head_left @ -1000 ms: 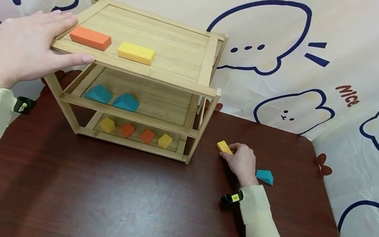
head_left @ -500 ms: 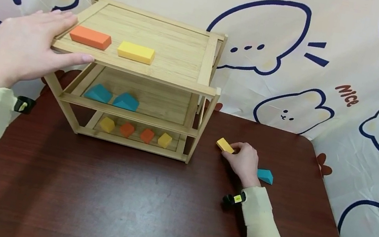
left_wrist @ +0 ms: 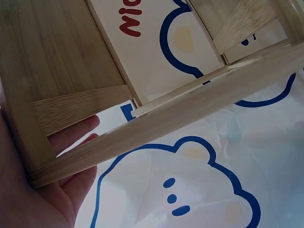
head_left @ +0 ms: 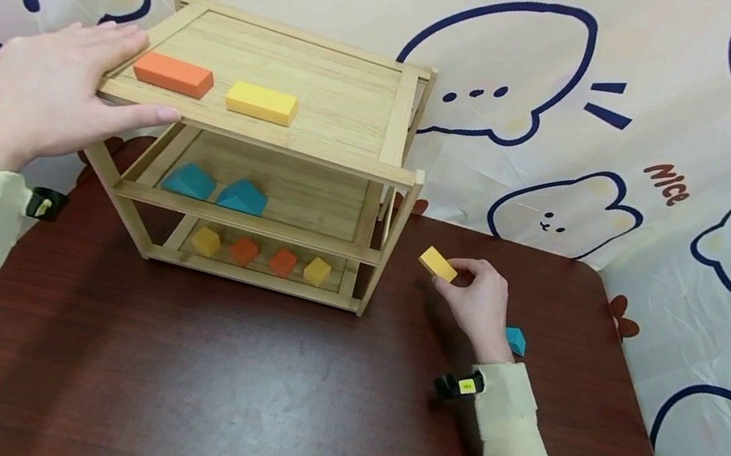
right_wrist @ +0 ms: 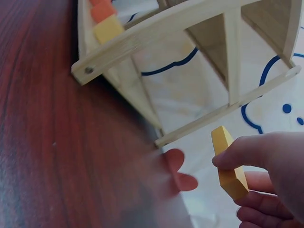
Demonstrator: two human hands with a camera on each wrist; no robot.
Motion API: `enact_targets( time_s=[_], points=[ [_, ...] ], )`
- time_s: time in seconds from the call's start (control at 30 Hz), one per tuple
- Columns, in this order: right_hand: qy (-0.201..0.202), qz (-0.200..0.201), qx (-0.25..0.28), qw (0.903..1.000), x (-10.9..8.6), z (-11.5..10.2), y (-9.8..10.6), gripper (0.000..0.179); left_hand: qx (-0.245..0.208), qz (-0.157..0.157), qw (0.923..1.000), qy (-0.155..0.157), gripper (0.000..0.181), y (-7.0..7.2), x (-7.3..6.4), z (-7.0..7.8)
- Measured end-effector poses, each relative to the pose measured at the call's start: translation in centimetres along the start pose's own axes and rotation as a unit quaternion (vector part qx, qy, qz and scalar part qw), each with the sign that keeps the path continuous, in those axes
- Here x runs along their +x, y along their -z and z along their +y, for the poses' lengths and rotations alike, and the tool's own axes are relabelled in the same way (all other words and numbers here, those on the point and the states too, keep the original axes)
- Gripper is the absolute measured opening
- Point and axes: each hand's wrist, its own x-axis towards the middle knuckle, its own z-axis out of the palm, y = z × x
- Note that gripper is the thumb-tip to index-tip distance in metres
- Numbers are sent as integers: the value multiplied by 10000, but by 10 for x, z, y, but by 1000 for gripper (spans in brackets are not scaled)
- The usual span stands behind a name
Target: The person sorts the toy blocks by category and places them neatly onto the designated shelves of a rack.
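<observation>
My right hand (head_left: 480, 301) pinches a yellow rectangular block (head_left: 437, 264) between thumb and fingers, raised over the table to the right of a wooden three-tier shelf (head_left: 319, 77). The right wrist view shows the thumb on one face of this block (right_wrist: 228, 164) and fingers behind it. My left hand (head_left: 45, 86) rests on the shelf's front left top corner, its thumb lying along the front edge. Close to it on the top tier lie an orange rectangular block (head_left: 172, 74) and a yellow one (head_left: 260, 103).
Two blue angular blocks (head_left: 189, 180) sit on the middle tier. Below them are yellow and orange cubes (head_left: 244, 251) in a row. Partly behind my right wrist, another blue block (head_left: 516, 341) lies on the dark wood table (head_left: 235, 384). A patterned cloth (head_left: 498, 56) hangs behind.
My right hand has lifted the yellow block off the table and drawn slightly right, now covering more of the blue block behind it. The left hand has stayed in place.
</observation>
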Motion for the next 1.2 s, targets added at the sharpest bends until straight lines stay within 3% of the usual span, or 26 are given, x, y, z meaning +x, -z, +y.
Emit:
enact_targets(
  time_s=[0.5, 0.63, 1.2],
  points=[
    [840, 656, 368, 9936, -7, -31, 27, 31, -26, 229, 9996, -186, 89, -1, 1, -1],
    [1024, 771, 439, 9908, -10, -39, 33, 29, -7, 185, 9998, -111, 91, -1, 0, 0],
    [1119, 771, 835, 9872, -18, -59, 51, 34, 2, 139, 9999, -50, 91, 0, 0, 1]
  ],
)
